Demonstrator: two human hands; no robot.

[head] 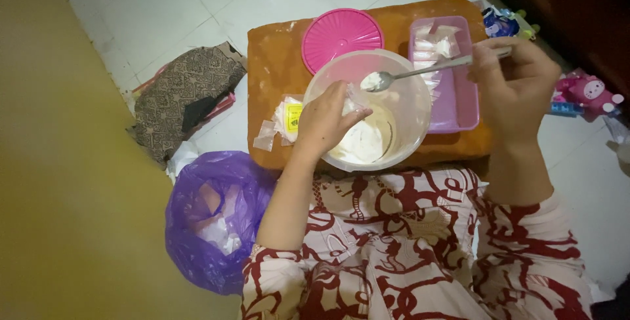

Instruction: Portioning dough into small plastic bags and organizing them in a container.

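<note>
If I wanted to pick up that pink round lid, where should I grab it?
Probably the pink lid at its far rim, coming from above. It lies flat on the orange board, and the clear bowl overlaps its near edge, so only that side looks free.

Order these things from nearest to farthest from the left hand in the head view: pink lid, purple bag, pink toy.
From the left hand:
1. Pink lid, just beyond it on the board.
2. Purple bag, on the floor at the person's left.
3. Pink toy, far on the right.
</note>
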